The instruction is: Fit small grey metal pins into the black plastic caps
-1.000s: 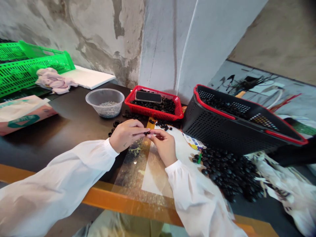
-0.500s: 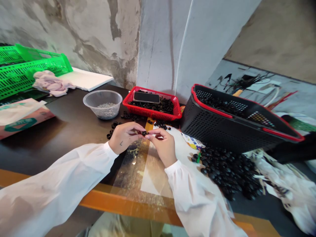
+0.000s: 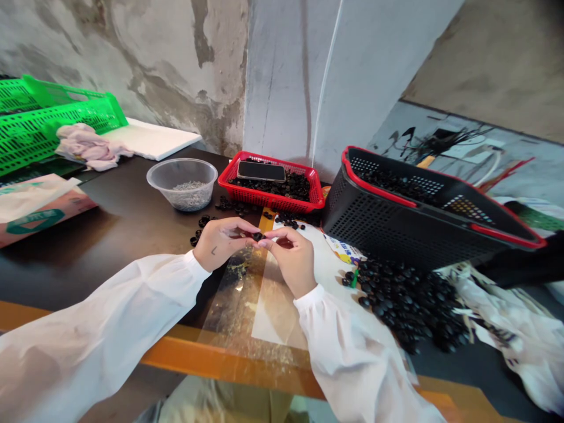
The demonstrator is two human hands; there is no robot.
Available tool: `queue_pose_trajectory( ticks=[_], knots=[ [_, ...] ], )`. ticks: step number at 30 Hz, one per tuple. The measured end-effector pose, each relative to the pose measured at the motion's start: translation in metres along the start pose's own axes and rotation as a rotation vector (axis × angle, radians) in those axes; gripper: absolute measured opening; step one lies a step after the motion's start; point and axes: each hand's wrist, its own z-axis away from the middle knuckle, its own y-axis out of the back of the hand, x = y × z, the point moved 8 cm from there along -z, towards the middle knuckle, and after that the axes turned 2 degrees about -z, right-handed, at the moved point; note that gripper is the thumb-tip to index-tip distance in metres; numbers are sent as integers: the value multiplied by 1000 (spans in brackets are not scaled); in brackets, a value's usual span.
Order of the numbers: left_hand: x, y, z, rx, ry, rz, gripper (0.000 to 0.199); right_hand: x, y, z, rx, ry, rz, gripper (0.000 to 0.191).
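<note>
Between my two hands, over the middle of the table, is a small round black part (image 3: 258, 237); its exact kind is too small to make out. My left hand (image 3: 222, 242) pinches it from the left with thumb and fingertips. From the other side, the thumb and forefinger of my right hand (image 3: 291, 254) close on it too. Small black ring-like pieces (image 3: 204, 222) lie just behind my left hand. To the right of my right forearm spreads a large heap of shiny black round pieces (image 3: 408, 299).
Behind the hands stand a clear plastic bowl (image 3: 180, 202) of small metal pieces and a red basket (image 3: 275, 204) of black parts with a phone (image 3: 261, 171) on top. A tall black basket (image 3: 374, 217) stands at right. Far left are a green crate (image 3: 94, 120) and a tissue pack (image 3: 48, 214).
The black part has turned slightly between my fingertips. Both hands stay in nearly the same place, and the view has shifted a little.
</note>
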Motion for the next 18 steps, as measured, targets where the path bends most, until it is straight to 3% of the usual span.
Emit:
queue_pose_trajectory(
  ticks=[7,12,18],
  knots=[
    [-4,2,0,51,32,10,36,-10,1,1,-9,137,41,7],
    [-3,4,0,53,17,0,34,-8,2,1,-6,95,71,9],
    [5,4,3,6,-90,-43,16,-3,-1,1,-17,2,22,14]
  ],
)
